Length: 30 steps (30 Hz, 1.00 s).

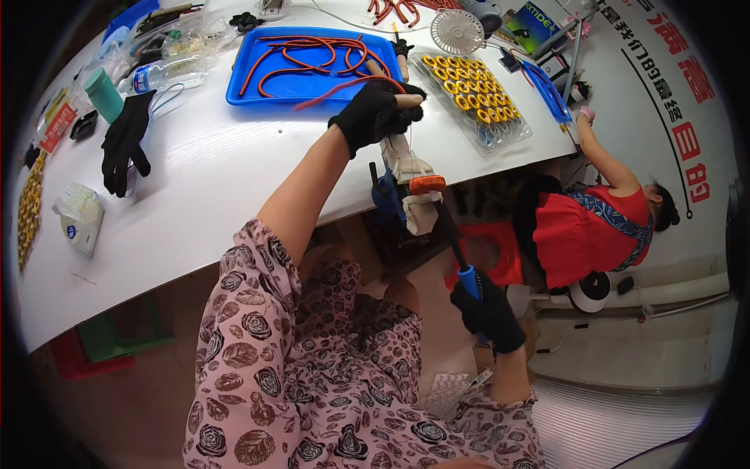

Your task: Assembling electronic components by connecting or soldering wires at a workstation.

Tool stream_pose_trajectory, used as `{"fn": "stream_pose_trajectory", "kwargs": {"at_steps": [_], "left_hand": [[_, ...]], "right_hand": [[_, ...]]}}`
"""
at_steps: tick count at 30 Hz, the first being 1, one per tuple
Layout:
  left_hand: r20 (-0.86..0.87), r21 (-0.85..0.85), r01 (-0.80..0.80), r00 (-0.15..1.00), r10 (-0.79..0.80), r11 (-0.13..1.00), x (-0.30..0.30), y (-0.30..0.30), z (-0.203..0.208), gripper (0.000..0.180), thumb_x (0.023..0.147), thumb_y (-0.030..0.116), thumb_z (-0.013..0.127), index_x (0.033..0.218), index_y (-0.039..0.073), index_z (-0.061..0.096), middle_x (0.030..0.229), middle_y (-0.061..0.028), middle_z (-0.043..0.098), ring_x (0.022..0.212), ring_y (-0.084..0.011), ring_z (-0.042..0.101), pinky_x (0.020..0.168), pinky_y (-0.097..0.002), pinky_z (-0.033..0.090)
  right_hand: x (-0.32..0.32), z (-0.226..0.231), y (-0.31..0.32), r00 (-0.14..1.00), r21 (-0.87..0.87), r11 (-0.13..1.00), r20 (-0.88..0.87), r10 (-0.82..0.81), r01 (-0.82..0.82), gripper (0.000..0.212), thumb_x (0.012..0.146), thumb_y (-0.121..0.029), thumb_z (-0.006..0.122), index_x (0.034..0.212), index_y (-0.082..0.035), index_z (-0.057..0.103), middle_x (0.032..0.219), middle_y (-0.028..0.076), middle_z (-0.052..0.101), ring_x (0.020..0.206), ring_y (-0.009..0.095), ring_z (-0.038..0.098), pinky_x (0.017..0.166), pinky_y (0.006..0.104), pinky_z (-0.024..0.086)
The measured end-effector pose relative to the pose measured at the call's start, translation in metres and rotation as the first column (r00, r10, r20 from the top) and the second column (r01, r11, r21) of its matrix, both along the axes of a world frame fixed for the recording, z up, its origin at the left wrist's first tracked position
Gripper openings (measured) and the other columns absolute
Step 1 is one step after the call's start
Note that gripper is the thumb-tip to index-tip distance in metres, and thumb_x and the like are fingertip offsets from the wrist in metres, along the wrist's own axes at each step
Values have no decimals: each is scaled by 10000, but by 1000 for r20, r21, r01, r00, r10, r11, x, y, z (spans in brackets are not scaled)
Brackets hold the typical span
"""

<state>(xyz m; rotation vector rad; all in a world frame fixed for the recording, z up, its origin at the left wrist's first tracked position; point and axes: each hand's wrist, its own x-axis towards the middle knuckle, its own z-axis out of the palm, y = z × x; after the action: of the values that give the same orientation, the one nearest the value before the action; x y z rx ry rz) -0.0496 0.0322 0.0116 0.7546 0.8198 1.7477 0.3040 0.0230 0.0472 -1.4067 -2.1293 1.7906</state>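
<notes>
My left hand (381,116), in a black glove with bare fingertips, is closed above the vise at the table's front edge. A thin red-orange wire (332,92) runs to its fingers, its loose end trailing left over the tray's edge. Beneath that hand an orange copper-wound coil (427,184) sits at the vise (387,194), whose jaws are padded with white cloth (420,216). My right hand (491,311), also black-gloved, is wrapped round the blue handle (469,280) of a tool with a black shaft (451,234). The shaft reaches up to the coil; its tip is hidden.
A blue tray (233,87) holds red-orange wires. Right of it lies a clear plastic tray (486,142) of yellow ring cores, near a small white fan (457,31). A black glove (125,144), bottle (160,76) and tissue pack (78,217) lie left. A co-worker in red (582,234) works at right.
</notes>
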Motion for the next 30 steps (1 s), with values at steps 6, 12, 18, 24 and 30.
{"fn": "stream_pose_trajectory", "kwargs": {"at_steps": [6, 12, 18, 24, 30], "left_hand": [[-87, -45, 27, 996, -31, 999, -6, -9, 4, 248, 830, 146, 625, 1010, -18, 578, 765, -36, 591, 613, -77, 531, 526, -202, 430], [-488, 157, -591, 650, 583, 791, 42, -67, -21, 235, 865, 130, 573, 1076, 28, 586, 854, -56, 626, 700, -132, 580, 658, -263, 486], [-821, 569, -329, -172, 544, 754, 158, -119, -17, 407, 739, 54, 575, 1139, 124, 588, 1113, -108, 573, 932, -247, 582, 813, -374, 487], [-821, 570, -142, -149, 552, 809, 173, -109, -45, 485, 676, 176, 618, 1157, 173, 564, 1070, -47, 573, 926, -224, 578, 770, -345, 486], [-830, 557, -184, -146, 538, 810, 175, -121, -36, 471, 692, 147, 617, 1159, 184, 566, 1022, -28, 589, 924, -215, 587, 759, -330, 482]], "right_hand": [[21, 27, -20, 921, 425, 863, 375, 105, -272, 345, 818, -160, 626, 1132, -62, 524, 610, 101, 558, 443, 192, 547, 424, 324, 426], [93, -28, -64, 913, 647, 644, 274, 303, -408, 314, 824, -135, 613, 1109, -37, 524, 686, 133, 599, 555, 214, 611, 464, 322, 457], [159, 5, -133, 934, -369, 858, 141, -328, 357, 282, 809, -112, 656, 1056, -64, 530, 772, -10, 592, 620, 70, 568, 489, 209, 419], [154, 4, -132, 922, -11, 929, 127, -365, 370, 251, 800, -101, 665, 1005, -58, 526, 708, 25, 580, 502, 87, 526, 418, 213, 382], [128, -6, -113, 713, 38, 827, -530, -459, 561, 148, 855, -63, 586, 983, -64, 510, 632, 50, 543, 407, 120, 479, 360, 244, 368]]}}
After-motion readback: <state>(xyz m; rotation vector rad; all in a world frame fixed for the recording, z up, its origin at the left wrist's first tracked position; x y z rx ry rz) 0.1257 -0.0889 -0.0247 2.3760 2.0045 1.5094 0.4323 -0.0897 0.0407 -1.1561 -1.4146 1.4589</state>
